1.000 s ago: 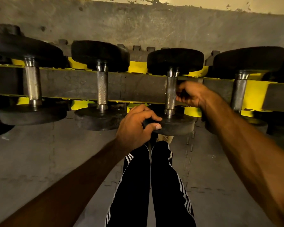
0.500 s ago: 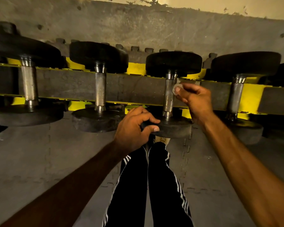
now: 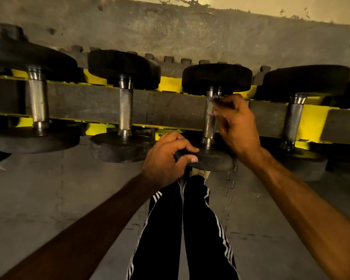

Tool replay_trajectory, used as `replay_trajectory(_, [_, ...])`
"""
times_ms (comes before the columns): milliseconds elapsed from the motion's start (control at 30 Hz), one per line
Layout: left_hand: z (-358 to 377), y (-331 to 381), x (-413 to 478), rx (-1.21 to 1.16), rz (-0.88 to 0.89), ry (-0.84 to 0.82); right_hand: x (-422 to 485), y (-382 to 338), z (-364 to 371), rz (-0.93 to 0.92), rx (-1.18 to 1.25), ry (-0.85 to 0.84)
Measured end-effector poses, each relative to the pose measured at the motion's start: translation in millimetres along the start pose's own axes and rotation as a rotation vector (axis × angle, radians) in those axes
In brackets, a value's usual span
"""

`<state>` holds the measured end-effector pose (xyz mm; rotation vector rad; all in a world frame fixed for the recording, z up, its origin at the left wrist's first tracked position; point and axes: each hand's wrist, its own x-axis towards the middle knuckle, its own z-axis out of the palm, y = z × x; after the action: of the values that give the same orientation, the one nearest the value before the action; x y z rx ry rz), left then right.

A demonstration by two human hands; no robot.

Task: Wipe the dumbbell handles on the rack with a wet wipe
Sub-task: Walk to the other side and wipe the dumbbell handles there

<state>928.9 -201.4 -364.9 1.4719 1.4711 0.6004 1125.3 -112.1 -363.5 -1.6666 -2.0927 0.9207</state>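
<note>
Several black dumbbells with knurled steel handles lie across a yellow and grey rack [image 3: 170,110]. My left hand [image 3: 166,158] grips the near rubber head [image 3: 214,158] of the third dumbbell. My right hand [image 3: 236,124] pinches a small pale wet wipe [image 3: 210,106] against the upper part of that dumbbell's handle [image 3: 208,126]. The far head [image 3: 216,77] of this dumbbell sits on the rack's back rail.
Two dumbbell handles [image 3: 125,110] [image 3: 37,102] lie to the left and one handle [image 3: 293,118] to the right. Grey interlocking floor mats [image 3: 69,199] run under the rack. My legs in black striped trousers [image 3: 190,229] stand below. A scuffed wall [image 3: 170,31] rises behind.
My right hand went from the right side of the handle onto it with the wipe, then slid slightly up the handle. My left hand kept its grip on the near head.
</note>
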Motion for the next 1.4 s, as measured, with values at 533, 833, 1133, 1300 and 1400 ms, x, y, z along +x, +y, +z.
replay_trajectory(533, [0.4,8.3,-0.3,0.0,-0.039,0.002,38.2,-32.6,-2.1,-0.337,-0.709,-0.546])
replay_trajectory(833, [-4.1,6.4,-3.4,0.008,-0.051,0.015,47.4,-62.4,9.8,-0.227,-0.911,-0.455])
replay_trajectory(1133, [-3.8,3.6,-2.0,0.0,-0.038,0.002,37.1,-52.2,-0.3,-0.411,-0.716,-0.735])
replay_trajectory(1300, [-2.6,6.6,-1.7,-0.008,-0.044,0.018,33.3,-32.8,-8.8,-0.32,-0.695,-0.411])
replay_trajectory(1400, [-2.5,3.9,-1.1,-0.002,-0.033,0.007,2.9,-21.2,-10.3,-0.317,-0.454,-0.472])
